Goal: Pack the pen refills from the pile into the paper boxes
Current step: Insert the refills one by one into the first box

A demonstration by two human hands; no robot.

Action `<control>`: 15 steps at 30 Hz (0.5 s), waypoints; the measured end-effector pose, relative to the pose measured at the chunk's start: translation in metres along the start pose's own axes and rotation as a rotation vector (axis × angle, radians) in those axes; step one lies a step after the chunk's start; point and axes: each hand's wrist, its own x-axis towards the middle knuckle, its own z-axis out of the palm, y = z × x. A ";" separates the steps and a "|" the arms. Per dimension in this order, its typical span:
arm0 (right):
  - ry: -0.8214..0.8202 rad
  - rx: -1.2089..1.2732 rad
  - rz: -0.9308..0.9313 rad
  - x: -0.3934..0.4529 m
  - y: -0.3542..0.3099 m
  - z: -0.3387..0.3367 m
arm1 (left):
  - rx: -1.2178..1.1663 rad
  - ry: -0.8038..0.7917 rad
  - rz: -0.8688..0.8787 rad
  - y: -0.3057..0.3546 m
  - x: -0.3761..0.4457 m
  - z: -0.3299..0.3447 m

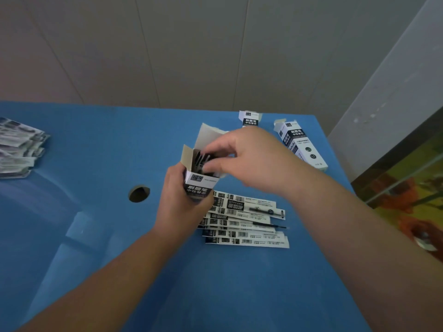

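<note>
Blue table (96,236): refill pile (247,224), boxes (303,144).

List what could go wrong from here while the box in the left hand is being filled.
1. The left hand grips the open box only around its lower part; pushing by the right hand at the mouth could tip it or crumple the raised flap.
2. The packed refills lie in a loose pile just below the hands; a forearm could scatter them.
3. Another box lies near the table edge and could be knocked off.
</note>
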 end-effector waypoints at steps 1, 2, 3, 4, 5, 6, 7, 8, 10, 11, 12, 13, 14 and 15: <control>0.046 0.118 0.006 -0.004 0.005 -0.004 | -0.003 0.000 -0.001 0.000 0.000 0.000; 0.106 0.221 0.015 -0.008 0.010 -0.007 | -0.004 0.002 -0.006 0.000 -0.001 -0.001; 0.172 0.282 0.030 -0.011 0.019 -0.009 | -0.003 0.009 -0.015 0.000 -0.001 -0.002; 0.232 0.299 0.054 -0.014 0.029 -0.009 | -0.005 0.014 -0.025 0.000 -0.001 -0.002; 0.277 0.278 0.090 -0.016 0.042 -0.008 | -0.013 0.015 -0.041 0.000 -0.002 -0.003; 0.288 0.220 0.137 -0.018 0.055 -0.006 | -0.025 0.013 -0.059 0.000 -0.002 -0.003; 0.248 0.120 0.192 -0.020 0.069 -0.004 | -0.035 0.011 -0.071 0.000 -0.003 -0.004; 0.157 -0.007 0.251 -0.023 0.081 -0.001 | -0.043 0.008 -0.077 0.001 -0.004 -0.004; -0.096 -0.238 0.346 -0.030 0.101 0.007 | -0.049 0.003 -0.072 0.002 -0.004 -0.004; -0.199 -0.317 0.375 -0.034 0.108 0.011 | -0.048 0.000 -0.067 0.003 -0.004 -0.004; -0.269 -0.367 0.396 -0.038 0.112 0.015 | -0.049 -0.003 -0.061 0.003 -0.004 -0.004; -0.313 -0.391 0.411 -0.041 0.115 0.019 | -0.051 -0.006 -0.054 0.003 -0.003 -0.003; -0.340 -0.395 0.417 -0.045 0.118 0.022 | -0.050 -0.007 -0.046 0.003 -0.003 -0.003; -0.353 -0.388 0.416 -0.047 0.119 0.025 | -0.046 -0.007 -0.039 0.003 -0.003 -0.003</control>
